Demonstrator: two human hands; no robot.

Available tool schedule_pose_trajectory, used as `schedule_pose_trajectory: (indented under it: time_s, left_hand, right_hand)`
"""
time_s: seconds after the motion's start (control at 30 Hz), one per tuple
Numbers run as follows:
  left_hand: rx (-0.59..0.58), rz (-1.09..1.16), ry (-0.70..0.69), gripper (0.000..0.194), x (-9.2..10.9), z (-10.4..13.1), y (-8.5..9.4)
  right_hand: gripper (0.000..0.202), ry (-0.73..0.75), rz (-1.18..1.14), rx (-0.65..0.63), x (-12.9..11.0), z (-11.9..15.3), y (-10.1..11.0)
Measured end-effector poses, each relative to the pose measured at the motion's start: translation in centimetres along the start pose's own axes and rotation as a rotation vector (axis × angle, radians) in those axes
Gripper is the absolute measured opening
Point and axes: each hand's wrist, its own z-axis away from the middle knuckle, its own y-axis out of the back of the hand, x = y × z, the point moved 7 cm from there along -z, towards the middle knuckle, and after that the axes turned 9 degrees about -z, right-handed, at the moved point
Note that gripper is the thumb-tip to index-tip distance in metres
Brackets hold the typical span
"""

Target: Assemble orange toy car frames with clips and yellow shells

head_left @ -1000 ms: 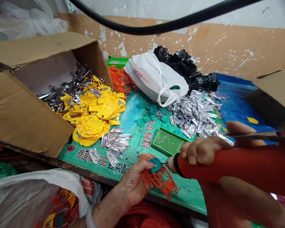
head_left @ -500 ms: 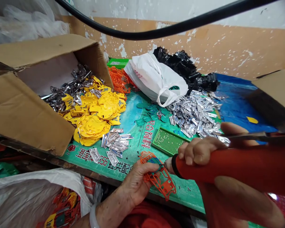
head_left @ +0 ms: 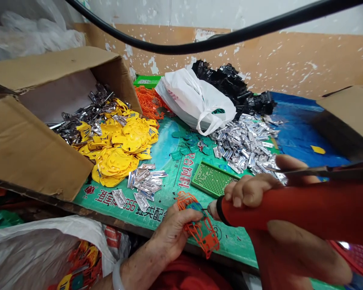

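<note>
Left hand (head_left: 171, 231): thumb and fingers pinch a teal plate (head_left: 195, 206) against an orange lattice frame (head_left: 211, 241), near the table's front edge. Right hand (head_left: 255, 189): fingers closed round a red power driver (head_left: 299, 205), aimed from 3 o'clock. Its bit (head_left: 205, 209) meets or nearly meets the teal plate; exact contact and any screw cannot be made out.

Step in hand, as judged: driving or seating at the teal plate. Continued driving would call for a firm left pinch and the bit held in line.

Surroundings, with the frame as clock centre: green perforated tray (head_left: 204, 190) bearing small metal pieces, between 12 and 1; silver plates (head_left: 245, 141) heaped at 1; white plastic bag (head_left: 184, 96) at 12; yellow parts (head_left: 117, 161) piled at 10, by a cardboard box (head_left: 27, 149).
</note>
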Motion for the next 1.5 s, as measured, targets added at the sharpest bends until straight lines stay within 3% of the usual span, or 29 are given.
schedule_pose_trajectory:
  time_s: [0.17,0.3,0.4,0.47,0.6,0.67,0.77,0.97,1.17,1.5]
  left_hand:
    - [0.064,-0.385,-0.148,0.034,1.0,0.1,1.4]
    - [0.179,-0.481,-0.276,0.083,2.9,0.7,2.1]
    - [0.174,-0.487,-0.342,0.114,3.7,1.3,1.9]
    - [0.123,-0.527,-0.349,0.106,3.7,1.6,1.5]
    - [0.059,-0.677,-0.418,0.041,4.0,1.6,1.1]
    - [0.018,-0.688,-0.42,0.026,3.8,1.4,0.9]
    - [-0.049,-0.583,-0.35,0.022,3.0,0.7,0.8]
    - [-0.051,-0.431,-0.321,0.014,2.0,-0.2,1.4]
    - [0.007,-0.583,-0.376,0.011,2.5,0.1,1.6]
    - [0.087,-0.811,-0.581,0.012,3.5,0.9,1.2]
  right_hand:
    - [0.052,0.006,-0.039,0.048,-0.8,-0.4,0.0]
    - [0.052,0.005,-0.114,0.053,-0.9,-1.1,-0.2]
    - [0.045,-0.005,-0.156,0.085,-0.6,-1.5,-0.2]
    - [0.04,-0.009,-0.167,0.115,-0.4,-1.7,-0.2]
    - [0.033,-0.005,-0.198,0.115,-0.3,-2.0,-0.5]
    - [0.032,-0.007,-0.211,0.103,-0.2,-2.0,-0.7]
    - [0.038,-0.001,-0.22,0.089,-0.2,-2.0,-0.7]
    - [0.051,-0.006,-0.227,0.067,-0.1,-1.9,-0.9]
    - [0.051,0.001,-0.228,0.035,-0.5,-1.8,-1.2]
    - [0.052,-0.034,-0.178,-0.006,-0.2,-1.2,-1.4]
